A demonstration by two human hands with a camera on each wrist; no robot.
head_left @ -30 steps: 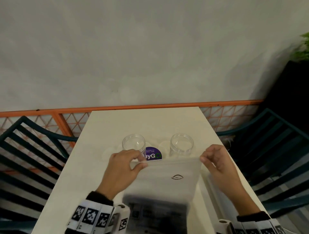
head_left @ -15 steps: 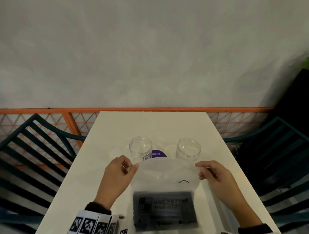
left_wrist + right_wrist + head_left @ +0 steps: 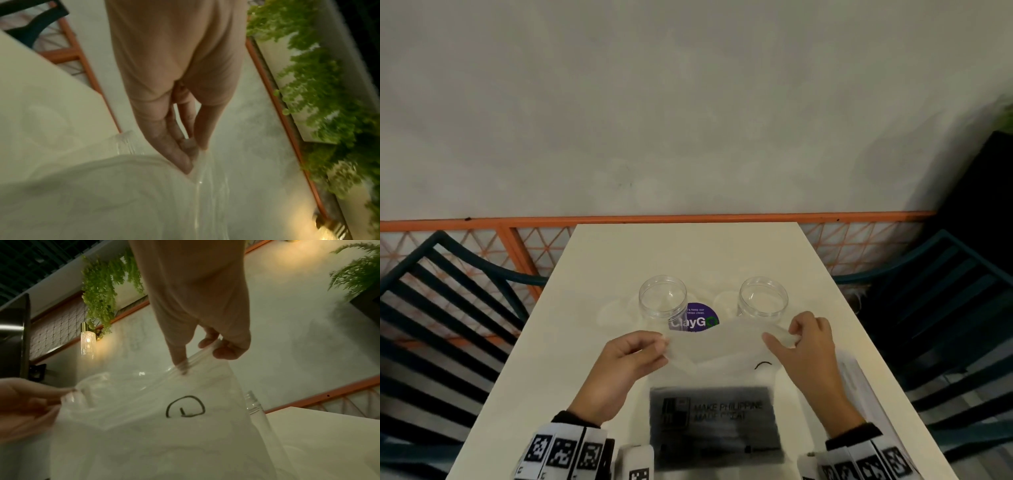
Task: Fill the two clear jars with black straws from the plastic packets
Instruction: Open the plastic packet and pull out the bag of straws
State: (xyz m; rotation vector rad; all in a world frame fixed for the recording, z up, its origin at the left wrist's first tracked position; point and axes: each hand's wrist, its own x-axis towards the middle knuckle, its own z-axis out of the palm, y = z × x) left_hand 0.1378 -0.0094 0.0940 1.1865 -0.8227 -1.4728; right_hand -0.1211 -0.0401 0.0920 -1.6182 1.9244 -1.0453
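A plastic packet [image 3: 717, 383] of black straws [image 3: 714, 423] is held upright at the table's [image 3: 619, 260] near edge, its mouth pinched by the left hand [image 3: 626, 363] and right hand [image 3: 808, 346]. The seal is best parted evenly. Two clear jars [image 3: 662, 299] stand just beyond, flanked by dark slatted chairs [image 3: 438, 308] before a grey wall [image 3: 688, 102].

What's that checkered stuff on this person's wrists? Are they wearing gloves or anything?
No gloves: both the left hand and the right hand are bare. Each wrist has a dark sleeve cuff, and behind it a white band printed with black square code patterns, like QR tags. The right wrist wears a matching band. No rings or cables are visible.
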